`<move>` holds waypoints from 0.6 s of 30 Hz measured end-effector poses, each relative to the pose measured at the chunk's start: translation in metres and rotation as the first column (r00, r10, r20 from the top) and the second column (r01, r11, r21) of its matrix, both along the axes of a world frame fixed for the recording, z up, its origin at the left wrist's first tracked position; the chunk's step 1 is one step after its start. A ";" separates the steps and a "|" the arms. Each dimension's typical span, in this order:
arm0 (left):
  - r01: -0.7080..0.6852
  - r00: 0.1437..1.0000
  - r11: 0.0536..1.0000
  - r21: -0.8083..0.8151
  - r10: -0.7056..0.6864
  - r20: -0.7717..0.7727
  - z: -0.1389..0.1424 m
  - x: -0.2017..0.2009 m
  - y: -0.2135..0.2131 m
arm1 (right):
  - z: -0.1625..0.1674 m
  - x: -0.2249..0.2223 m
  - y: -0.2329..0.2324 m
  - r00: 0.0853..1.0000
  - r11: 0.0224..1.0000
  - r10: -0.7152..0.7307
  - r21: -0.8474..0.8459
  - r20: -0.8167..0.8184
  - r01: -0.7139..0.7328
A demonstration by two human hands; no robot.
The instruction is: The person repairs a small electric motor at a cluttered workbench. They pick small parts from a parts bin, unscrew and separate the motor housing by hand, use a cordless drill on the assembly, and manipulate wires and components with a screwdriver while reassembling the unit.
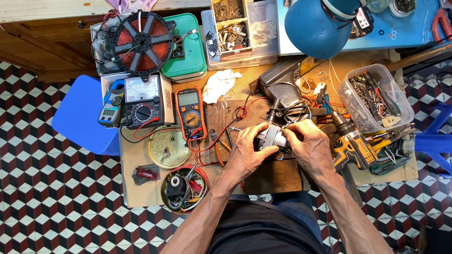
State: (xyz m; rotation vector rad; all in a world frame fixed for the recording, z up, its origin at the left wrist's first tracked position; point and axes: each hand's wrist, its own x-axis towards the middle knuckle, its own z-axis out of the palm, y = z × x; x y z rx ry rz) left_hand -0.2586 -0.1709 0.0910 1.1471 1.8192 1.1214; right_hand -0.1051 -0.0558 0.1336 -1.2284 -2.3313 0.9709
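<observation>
My left hand [249, 154] and my right hand [310, 147] meet over the middle of a low wooden workbench [143, 196]. Both are closed around a small grey metal part [270, 137], perhaps a little motor; my fingers hide most of it. A black power-tool body [281, 85] with red and black wires lies just beyond my hands. An orange multimeter [190, 113] with red leads stands to the left of my left hand.
A yellow-and-black cordless drill [353, 146] lies right of my right hand, beside a clear tub of parts [373, 96]. Left are a round tin of parts [185, 188], a round metal lid [167, 147], an analogue meter [143, 99] and a copper coil disc [141, 42]. A blue lamp shade [313, 23] hangs behind.
</observation>
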 end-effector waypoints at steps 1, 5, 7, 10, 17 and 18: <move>-0.002 1.000 1.000 0.007 0.002 0.003 0.000 0.000 0.000 | 0.001 -0.002 0.000 0.999 0.998 -0.031 -0.057 0.010 0.032; -0.003 1.000 1.000 0.007 0.003 -0.003 -0.001 -0.001 -0.001 | 0.004 -0.004 -0.006 0.997 0.993 -0.068 -0.099 -0.046 0.063; -0.002 1.000 1.000 0.005 0.002 0.010 -0.001 0.000 0.000 | 0.005 -0.001 -0.010 0.997 0.996 -0.070 -0.051 -0.038 0.068; 0.008 1.000 1.000 -0.005 -0.008 0.001 0.000 0.001 -0.001 | 0.002 0.002 -0.015 0.989 0.993 -0.122 -0.015 -0.085 0.121; 0.004 1.000 1.000 0.021 -0.004 0.008 0.001 0.000 -0.002 | -0.007 0.015 -0.020 0.940 0.942 -0.285 -0.237 -0.187 0.238; 0.006 1.000 1.000 0.021 -0.006 0.006 0.001 0.001 -0.002 | -0.008 0.015 -0.019 0.947 0.944 -0.272 -0.240 -0.172 0.228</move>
